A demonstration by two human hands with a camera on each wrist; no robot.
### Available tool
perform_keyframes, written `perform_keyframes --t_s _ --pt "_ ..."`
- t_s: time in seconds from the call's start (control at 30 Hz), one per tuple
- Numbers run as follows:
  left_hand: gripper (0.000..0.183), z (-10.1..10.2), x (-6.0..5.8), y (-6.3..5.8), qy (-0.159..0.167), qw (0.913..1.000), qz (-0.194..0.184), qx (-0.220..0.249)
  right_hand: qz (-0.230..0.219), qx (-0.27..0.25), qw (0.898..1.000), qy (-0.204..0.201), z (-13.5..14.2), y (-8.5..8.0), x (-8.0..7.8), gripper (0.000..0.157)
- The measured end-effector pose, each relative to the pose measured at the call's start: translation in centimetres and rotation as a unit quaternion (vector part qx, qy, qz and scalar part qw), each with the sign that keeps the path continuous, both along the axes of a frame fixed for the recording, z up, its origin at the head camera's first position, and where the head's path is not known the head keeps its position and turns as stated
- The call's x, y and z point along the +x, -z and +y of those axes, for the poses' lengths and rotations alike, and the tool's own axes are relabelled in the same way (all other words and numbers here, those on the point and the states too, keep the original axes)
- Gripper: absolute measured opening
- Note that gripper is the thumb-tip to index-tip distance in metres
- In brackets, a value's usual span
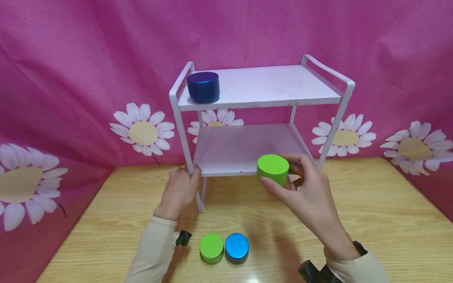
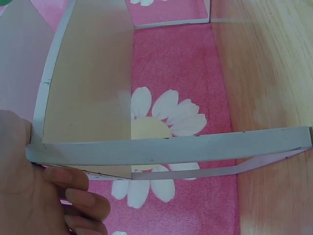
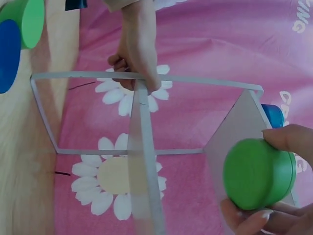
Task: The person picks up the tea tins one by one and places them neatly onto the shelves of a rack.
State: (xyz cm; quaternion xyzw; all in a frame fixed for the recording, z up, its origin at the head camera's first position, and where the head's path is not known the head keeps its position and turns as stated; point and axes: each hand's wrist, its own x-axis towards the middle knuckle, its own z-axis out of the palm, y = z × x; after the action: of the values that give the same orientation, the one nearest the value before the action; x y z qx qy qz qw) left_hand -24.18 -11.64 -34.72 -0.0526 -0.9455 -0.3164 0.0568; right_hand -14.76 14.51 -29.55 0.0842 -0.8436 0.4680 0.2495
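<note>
In the head view a white two-tier shelf rack stands on the wooden table. My left hand grips its left front leg at the lower shelf's corner; the left wrist view shows fingers curled round the frame there. My right hand holds a round green tin between thumb and fingers, in front of the lower shelf's right part. The right wrist view shows this green tin raised off any surface. A dark blue tin sits at the left of the top shelf.
Another green tin and a blue tin stand side by side near the front of the wooden table. A pink cloth with white daisies hangs behind the rack. Dark cameras are strapped to both wrists.
</note>
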Motion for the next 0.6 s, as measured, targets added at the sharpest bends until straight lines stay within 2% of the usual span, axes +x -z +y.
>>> perform_keyframes --t_s 0.27,0.6 --pt "0.050 0.1 -0.1 0.0 -0.001 1.0000 0.002 -0.003 0.006 -0.016 1.000 -0.003 -0.3 -1.2 -0.8 0.056" --pt "0.049 0.0 0.1 0.0 -0.005 0.9999 -0.012 0.000 0.008 -0.037 0.999 -0.003 -1.0 -2.0 -0.8 0.056"
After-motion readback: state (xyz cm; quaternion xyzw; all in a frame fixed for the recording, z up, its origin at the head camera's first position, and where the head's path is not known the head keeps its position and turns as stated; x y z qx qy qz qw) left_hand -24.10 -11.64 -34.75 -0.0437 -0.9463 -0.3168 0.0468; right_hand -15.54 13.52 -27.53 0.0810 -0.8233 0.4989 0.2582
